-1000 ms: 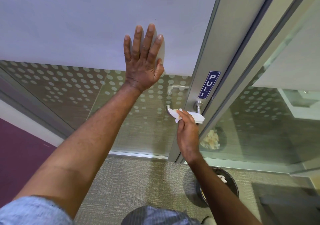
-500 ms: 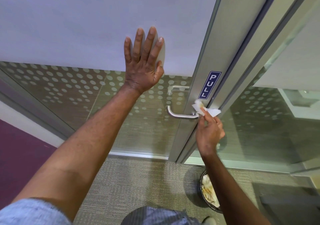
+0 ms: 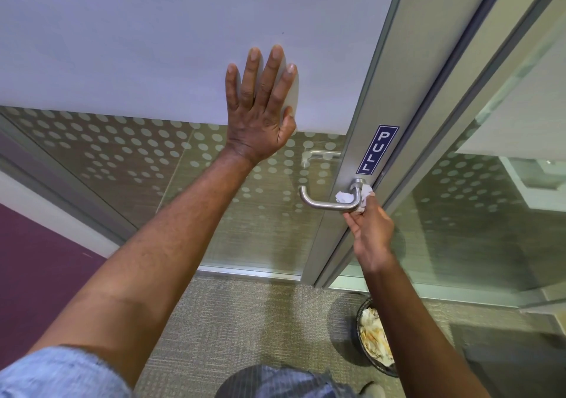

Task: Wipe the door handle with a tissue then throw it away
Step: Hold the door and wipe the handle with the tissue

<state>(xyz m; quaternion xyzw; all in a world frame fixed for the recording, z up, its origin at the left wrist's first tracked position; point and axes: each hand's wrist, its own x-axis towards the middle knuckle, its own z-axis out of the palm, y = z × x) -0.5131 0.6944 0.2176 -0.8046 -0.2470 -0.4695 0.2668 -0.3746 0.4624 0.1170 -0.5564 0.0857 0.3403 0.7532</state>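
A brushed-metal lever door handle (image 3: 318, 203) sticks out from the aluminium door stile, just below a blue PULL sign (image 3: 377, 149). My right hand (image 3: 372, 230) pinches a crumpled white tissue (image 3: 344, 197) against the bend of the handle near its pivot, wrapped around the neck. My left hand (image 3: 260, 106) lies flat with fingers spread on the frosted part of the glass door, up and left of the handle.
A round black waste bin (image 3: 375, 341) holding crumpled paper stands on the grey carpet at the lower right, partly hidden by my right forearm. A second handle shows through the dotted glass (image 3: 92, 149). A purple wall strip runs along the left.
My right hand carried the tissue from the lever's bar rightward to the pivot, and now presses it around the handle's bend. My left hand stays flat on the door.
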